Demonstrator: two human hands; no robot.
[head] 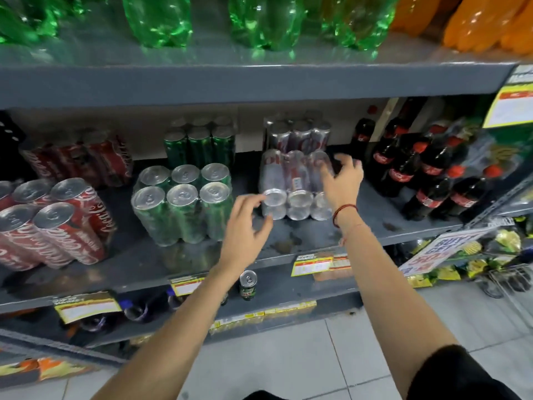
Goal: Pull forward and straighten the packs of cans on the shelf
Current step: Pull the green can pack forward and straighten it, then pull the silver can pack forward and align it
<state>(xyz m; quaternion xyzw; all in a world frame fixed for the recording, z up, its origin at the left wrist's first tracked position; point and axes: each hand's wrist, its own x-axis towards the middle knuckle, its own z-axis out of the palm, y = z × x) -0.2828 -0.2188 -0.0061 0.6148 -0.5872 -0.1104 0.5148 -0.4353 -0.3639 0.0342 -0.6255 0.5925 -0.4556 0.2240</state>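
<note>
A shrink-wrapped pack of silver cans (291, 180) lies on its side on the grey shelf (311, 235), can ends facing me. My left hand (245, 226) hovers with fingers spread at the pack's front left corner, fingertips near one can end. Fingers apart, my right hand (343, 180) is at the pack's right side, touching or almost touching the wrap. Behind it stands another silver pack (300, 137). A green can pack (181, 203) stands upright to the left, with a second green pack (199, 145) behind. Red cola packs (52, 220) lean at the far left.
Dark cola bottles (427, 174) crowd the shelf right of the silver pack. Green and orange bottles (259, 21) fill the shelf above. A lone can (248, 285) stands on the lower shelf. Price tags (314, 264) hang on the shelf edge. A wire basket (510, 281) sits low right.
</note>
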